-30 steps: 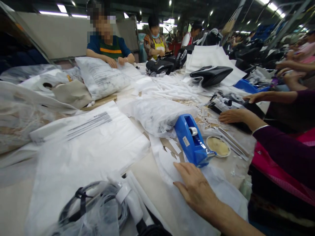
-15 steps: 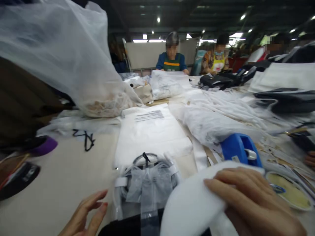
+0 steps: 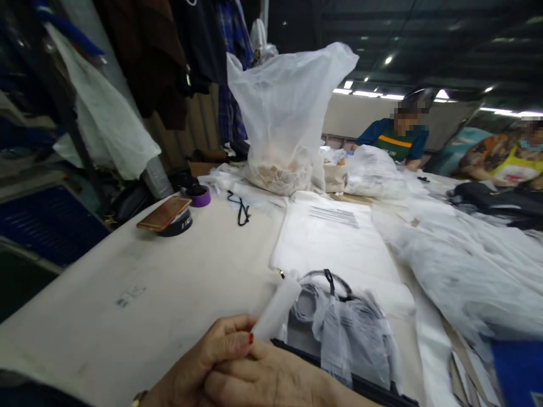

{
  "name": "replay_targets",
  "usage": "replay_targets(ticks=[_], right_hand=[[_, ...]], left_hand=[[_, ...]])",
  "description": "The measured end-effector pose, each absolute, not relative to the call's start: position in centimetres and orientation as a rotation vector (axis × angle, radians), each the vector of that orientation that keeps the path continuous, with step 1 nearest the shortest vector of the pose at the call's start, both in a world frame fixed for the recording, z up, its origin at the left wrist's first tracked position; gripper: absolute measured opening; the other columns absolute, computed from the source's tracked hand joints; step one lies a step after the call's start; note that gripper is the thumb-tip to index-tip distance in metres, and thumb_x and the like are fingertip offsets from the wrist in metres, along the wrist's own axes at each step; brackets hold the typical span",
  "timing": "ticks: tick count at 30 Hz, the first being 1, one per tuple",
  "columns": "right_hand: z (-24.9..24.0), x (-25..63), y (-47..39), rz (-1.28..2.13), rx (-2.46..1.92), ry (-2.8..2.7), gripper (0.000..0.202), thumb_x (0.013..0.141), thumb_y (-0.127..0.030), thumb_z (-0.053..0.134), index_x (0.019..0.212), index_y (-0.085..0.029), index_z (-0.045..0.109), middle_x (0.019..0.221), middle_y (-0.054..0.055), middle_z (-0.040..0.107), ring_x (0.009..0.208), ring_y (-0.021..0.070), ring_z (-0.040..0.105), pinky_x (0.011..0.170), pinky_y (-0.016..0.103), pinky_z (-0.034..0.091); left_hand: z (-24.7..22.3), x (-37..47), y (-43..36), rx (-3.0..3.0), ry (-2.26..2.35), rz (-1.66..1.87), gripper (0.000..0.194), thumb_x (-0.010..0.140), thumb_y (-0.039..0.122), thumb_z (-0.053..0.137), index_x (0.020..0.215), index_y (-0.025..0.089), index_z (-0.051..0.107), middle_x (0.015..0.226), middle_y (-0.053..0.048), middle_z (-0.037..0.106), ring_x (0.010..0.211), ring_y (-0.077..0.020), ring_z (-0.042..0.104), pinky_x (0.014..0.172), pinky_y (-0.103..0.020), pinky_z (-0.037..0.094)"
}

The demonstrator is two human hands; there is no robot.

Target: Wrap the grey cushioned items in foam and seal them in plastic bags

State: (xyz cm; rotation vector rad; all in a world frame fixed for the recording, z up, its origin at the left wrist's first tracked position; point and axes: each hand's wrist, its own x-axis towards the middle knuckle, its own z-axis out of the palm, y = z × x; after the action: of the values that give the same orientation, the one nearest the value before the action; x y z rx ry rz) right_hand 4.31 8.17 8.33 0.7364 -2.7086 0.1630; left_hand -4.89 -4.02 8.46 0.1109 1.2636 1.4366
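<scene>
My left hand point(image 3: 223, 353) and my right hand point(image 3: 275, 376) are together at the front of the table, both closed at the lower end of a white foam sheet point(image 3: 276, 308). The sheet is seen edge-on as a narrow strip, rising to the left of a clear bag point(image 3: 386, 345) of coiled grey cables. A black cable tie point(image 3: 328, 281) binds the top loop of those cables. Black edging from a dark item point(image 3: 369, 390) shows under the bag. The right fingertips are partly hidden behind the left fingers.
White printed bags point(image 3: 331, 243) lie behind the cables. A phone point(image 3: 164, 213) rests on a black tape roll near a purple roll point(image 3: 201, 196). A tall plastic sack point(image 3: 292, 107) stands at the back. A blue object point(image 3: 517, 367) is at right; co-workers sit across the table.
My view has swung left. The right hand has carried the white foam sheet leftward over to the left hand, which was open and has now closed on it.
</scene>
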Motion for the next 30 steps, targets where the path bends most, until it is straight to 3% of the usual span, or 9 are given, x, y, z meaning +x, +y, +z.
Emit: replay_targets(ticks=[4, 7, 9, 12, 15, 18, 23, 27, 30], right_hand=[[9.5, 2.1, 8.4, 0.122, 1.102, -2.532, 0.031, 0.092, -0.014, 0.033, 0.1, -0.019, 0.062, 0.108, -0.006, 0.064, 0.115, 0.0082, 0.046, 0.112, 0.025, 0.016], [9.2, 0.9, 8.8, 0.178, 0.954, -2.436, 0.029, 0.093, -0.014, 0.035, 0.096, -0.023, 0.062, 0.104, -0.008, 0.066, 0.113, 0.007, 0.047, 0.114, 0.027, 0.014], [8.7, 0.6, 9.5, 0.277, 0.835, -2.454, 0.025, 0.092, -0.013, 0.038, 0.098, -0.023, 0.061, 0.098, -0.006, 0.066, 0.104, 0.0089, 0.053, 0.111, 0.029, 0.022], [7.5, 0.4, 10.9, 0.437, 0.683, -2.641, 0.019, 0.09, -0.012, 0.039, 0.094, -0.017, 0.057, 0.087, 0.001, 0.065, 0.088, 0.0136, 0.059, 0.094, 0.031, 0.042], [5.7, 0.7, 12.1, 0.419, 0.395, -2.875, 0.014, 0.089, -0.024, 0.043, 0.091, -0.017, 0.055, 0.085, 0.005, 0.063, 0.088, 0.0176, 0.058, 0.094, 0.038, 0.042], [3.7, 1.2, 12.8, 0.334, 0.248, -2.947, 0.023, 0.086, -0.04, 0.05, 0.078, -0.019, 0.057, 0.071, 0.001, 0.06, 0.077, 0.0177, 0.058, 0.102, 0.043, 0.034], [2.3, 1.5, 13.3, 0.339, 0.341, -2.908, 0.039, 0.087, -0.044, 0.048, 0.056, -0.021, 0.053, 0.052, -0.004, 0.05, 0.054, 0.0127, 0.05, 0.097, 0.04, 0.037], [2.8, 1.4, 13.6, 0.302, 0.3, -2.905, 0.042, 0.09, -0.042, 0.043, 0.055, -0.021, 0.053, 0.052, -0.003, 0.052, 0.053, 0.0122, 0.05, 0.082, 0.032, 0.043], [3.2, 1.6, 14.2, 0.2, 0.37, -2.909, 0.045, 0.092, -0.042, 0.038, 0.054, -0.021, 0.051, 0.049, -0.003, 0.05, 0.05, 0.0123, 0.047, 0.064, 0.028, 0.04]], left_hand=[[7.7, -6.3, -6.0, 0.091, 1.153, 1.528, 0.053, 0.063, 0.056, 0.069, 0.101, 0.019, 0.063, 0.093, -0.006, 0.067, 0.095, -0.0231, 0.061, 0.086, -0.03, 0.048], [6.1, -7.6, -6.6, 0.151, 1.159, 1.528, 0.058, 0.064, 0.058, 0.067, 0.106, 0.018, 0.061, 0.087, -0.006, 0.067, 0.087, -0.0234, 0.063, 0.079, -0.032, 0.05], [4.7, -8.4, -6.5, 0.191, 1.186, 1.508, 0.056, 0.063, 0.054, 0.069, 0.103, 0.015, 0.063, 0.081, -0.006, 0.066, 0.082, -0.0243, 0.063, 0.072, -0.031, 0.05], [2.8, -9.3, -5.9, 0.181, 1.149, 1.512, 0.055, 0.06, 0.053, 0.07, 0.095, 0.011, 0.065, 0.071, -0.008, 0.066, 0.067, -0.0232, 0.063, 0.059, -0.03, 0.049], [1.5, -9.7, -5.4, 0.168, 1.092, 1.544, 0.059, 0.061, 0.059, 0.064, 0.09, 0.007, 0.066, 0.068, -0.011, 0.067, 0.054, -0.0175, 0.06, 0.052, -0.025, 0.045], [0.6, -9.6, -5.1, 0.137, 1.121, 1.584, 0.056, 0.066, 0.058, 0.062, 0.092, 0.009, 0.066, 0.071, -0.01, 0.068, 0.055, -0.0138, 0.059, 0.055, -0.022, 0.043], [-0.1, -9.2, -4.7, 0.088, 1.095, 1.546, 0.056, 0.062, 0.06, 0.066, 0.089, 0.011, 0.066, 0.069, -0.006, 0.067, 0.053, -0.0118, 0.058, 0.054, -0.02, 0.042], [0.3, -9.1, -4.1, 0.074, 1.088, 1.517, 0.056, 0.064, 0.06, 0.065, 0.091, 0.011, 0.066, 0.072, -0.008, 0.068, 0.056, -0.0138, 0.059, 0.057, -0.022, 0.042], [0.9, -8.6, -3.4, -0.008, 1.111, 1.522, 0.054, 0.068, 0.057, 0.062, 0.097, 0.012, 0.064, 0.078, -0.008, 0.068, 0.072, -0.0196, 0.062, 0.069, -0.027, 0.046]])
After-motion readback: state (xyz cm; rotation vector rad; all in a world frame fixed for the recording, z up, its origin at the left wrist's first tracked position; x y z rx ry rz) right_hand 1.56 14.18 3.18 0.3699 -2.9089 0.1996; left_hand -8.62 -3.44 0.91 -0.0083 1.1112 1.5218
